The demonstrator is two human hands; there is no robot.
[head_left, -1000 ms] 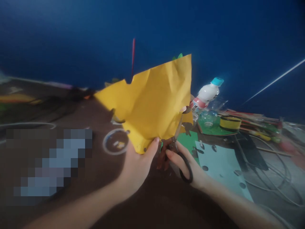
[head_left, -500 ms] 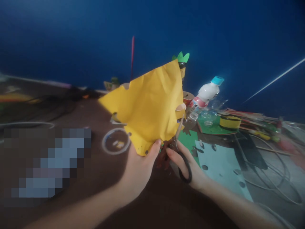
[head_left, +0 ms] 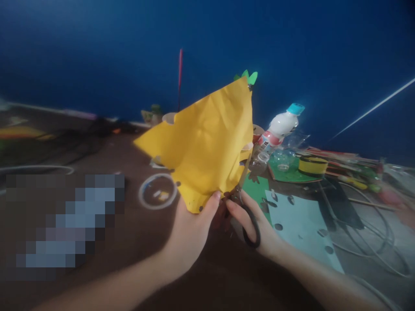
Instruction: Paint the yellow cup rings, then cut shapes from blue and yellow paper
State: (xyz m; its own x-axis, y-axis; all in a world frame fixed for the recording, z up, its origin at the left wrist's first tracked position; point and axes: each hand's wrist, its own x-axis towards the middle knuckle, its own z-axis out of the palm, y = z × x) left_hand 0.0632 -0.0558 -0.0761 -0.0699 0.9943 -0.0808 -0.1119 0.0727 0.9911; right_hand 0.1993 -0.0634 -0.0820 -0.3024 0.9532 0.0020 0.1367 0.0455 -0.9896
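Observation:
A crumpled sheet of yellow paper (head_left: 207, 138), with notches and dark round spots along its edges, is held up in front of me. My left hand (head_left: 194, 229) grips its lower edge, thumb on the near face. In my right hand (head_left: 256, 220) are black-handled scissors (head_left: 253, 226), their blades pointing up along the paper's right edge. Whether the blades are closed on the paper is hard to make out. Just right of that hand lies a pale blue sheet (head_left: 301, 229) with dark spots, partly over a green sheet (head_left: 254, 190).
A white bottle with a blue cap (head_left: 283, 123) stands behind, near clear plastic pieces (head_left: 283, 160) and a yellow-black ring (head_left: 313, 165) on a green board. Sticks and looping cables (head_left: 372, 233) spread at right. At left lies a white ring (head_left: 141, 196). A blue wall (head_left: 106, 56) rises behind.
The yellow paper has shifted slightly to the right and its top corner has risen a little, covering more of the green-topped item behind. Both hands keep nearly the same place.

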